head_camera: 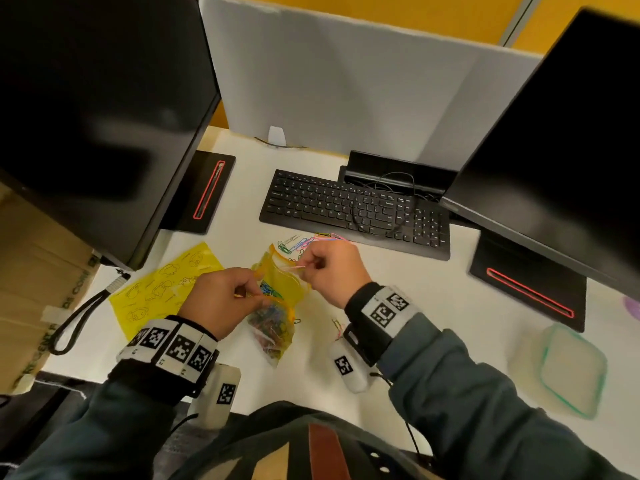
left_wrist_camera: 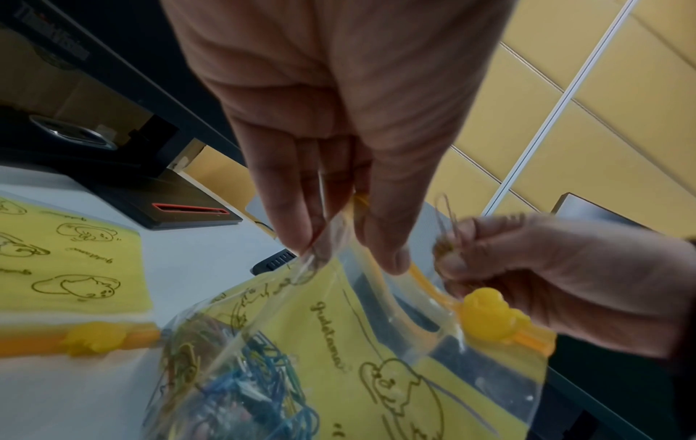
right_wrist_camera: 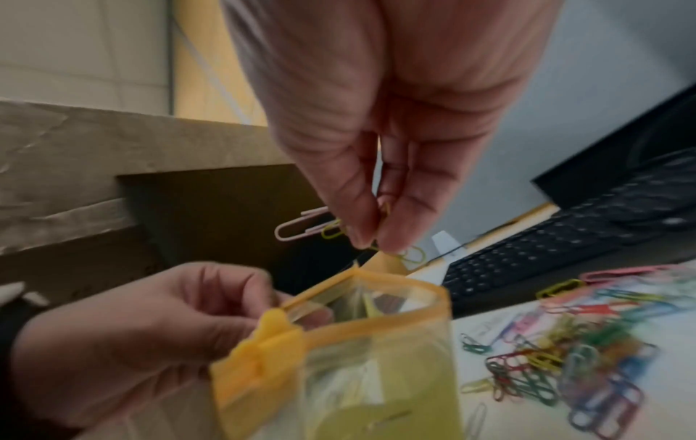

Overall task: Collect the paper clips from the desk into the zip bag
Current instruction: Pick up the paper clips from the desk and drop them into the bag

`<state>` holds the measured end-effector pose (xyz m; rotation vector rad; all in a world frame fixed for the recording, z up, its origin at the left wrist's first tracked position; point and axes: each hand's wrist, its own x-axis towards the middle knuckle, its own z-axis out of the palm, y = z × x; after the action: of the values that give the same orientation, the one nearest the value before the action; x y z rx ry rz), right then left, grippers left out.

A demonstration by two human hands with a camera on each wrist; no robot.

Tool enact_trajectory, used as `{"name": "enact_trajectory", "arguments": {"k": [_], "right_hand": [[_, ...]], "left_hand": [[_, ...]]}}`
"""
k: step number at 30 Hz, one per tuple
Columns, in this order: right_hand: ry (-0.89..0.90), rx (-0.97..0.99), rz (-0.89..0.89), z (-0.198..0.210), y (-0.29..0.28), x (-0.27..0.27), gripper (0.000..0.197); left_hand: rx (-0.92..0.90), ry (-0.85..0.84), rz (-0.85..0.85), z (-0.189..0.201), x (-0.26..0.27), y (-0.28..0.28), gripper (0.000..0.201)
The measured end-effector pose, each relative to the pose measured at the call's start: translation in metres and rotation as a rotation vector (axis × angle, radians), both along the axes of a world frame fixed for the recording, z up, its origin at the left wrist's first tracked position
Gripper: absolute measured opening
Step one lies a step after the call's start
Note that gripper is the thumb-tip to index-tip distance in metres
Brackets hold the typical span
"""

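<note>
A clear and yellow zip bag (head_camera: 277, 296) with an orange slider (left_wrist_camera: 489, 315) is held up over the desk, several coloured paper clips heaped in its bottom. My left hand (head_camera: 249, 294) pinches the near rim of its open mouth (right_wrist_camera: 361, 303). Just above that mouth, my right hand (head_camera: 304, 265) pinches a few paper clips (right_wrist_camera: 301, 229), one pink and others yellow-green. A loose pile of coloured paper clips (head_camera: 298, 244) lies on the white desk in front of the keyboard, behind the bag. A few more clips (head_camera: 336, 323) lie by my right wrist.
A black keyboard (head_camera: 353, 209) with a cable on it lies behind the pile. Two dark monitors on black stands flank the desk. A second yellow printed bag (head_camera: 162, 285) lies flat at the left, and a green-rimmed plastic lid (head_camera: 568, 372) at the right.
</note>
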<state>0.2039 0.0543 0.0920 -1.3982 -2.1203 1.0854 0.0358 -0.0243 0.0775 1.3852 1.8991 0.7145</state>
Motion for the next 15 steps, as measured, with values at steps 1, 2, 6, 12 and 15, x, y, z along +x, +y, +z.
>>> {"name": "enact_trajectory", "arguments": {"k": [1,2,6,12,15], "right_hand": [[-0.036,0.022,0.06,0.001,-0.001,-0.007,0.013],[-0.078,0.029,0.116,0.002,-0.002,-0.011,0.014],[-0.038,-0.035,0.092,0.0,-0.001,-0.006,0.031],[-0.559,-0.14,0.12,-0.048,-0.011,0.065,0.04],[-0.61,-0.221,0.159,-0.068,-0.03,0.073,0.06]], "left_hand": [[-0.004,0.001,-0.001,0.002,0.002,-0.001,0.015],[-0.009,0.005,-0.005,0.004,0.004,-0.002,0.017],[-0.011,-0.021,0.026,0.003,0.005,-0.008,0.015],[0.02,-0.022,0.084,0.0,-0.01,-0.021,0.025],[0.018,-0.004,0.101,-0.003,-0.015,-0.021,0.021]]}}
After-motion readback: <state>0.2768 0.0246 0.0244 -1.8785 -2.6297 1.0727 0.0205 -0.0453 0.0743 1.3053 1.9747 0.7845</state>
